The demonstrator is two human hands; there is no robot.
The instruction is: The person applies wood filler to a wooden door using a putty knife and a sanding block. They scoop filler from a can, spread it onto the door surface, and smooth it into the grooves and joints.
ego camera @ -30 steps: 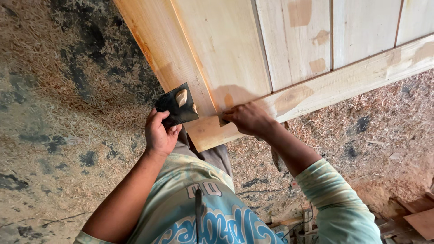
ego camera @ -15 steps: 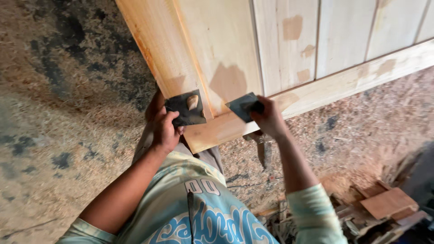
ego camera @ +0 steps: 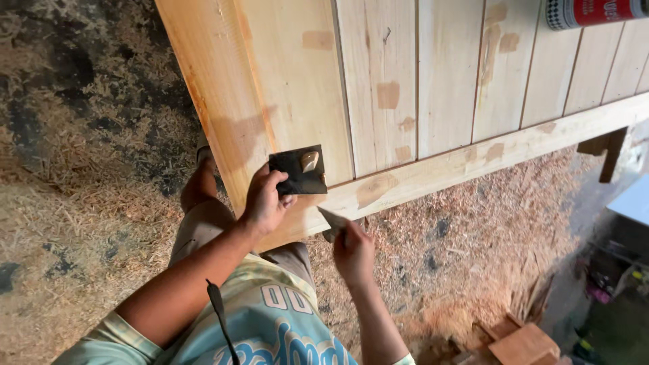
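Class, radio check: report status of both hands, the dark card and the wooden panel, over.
Left hand holds dark card carrying a filler dab, over wooden panel. Right hand holds scraper at panel edge. Nothing in the way.

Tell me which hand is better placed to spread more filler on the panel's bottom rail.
Probably the right hand: it holds a small flat scraper right against the rail's lower edge. The left hand is taken up holding the black square plate with a dab of filler on it.
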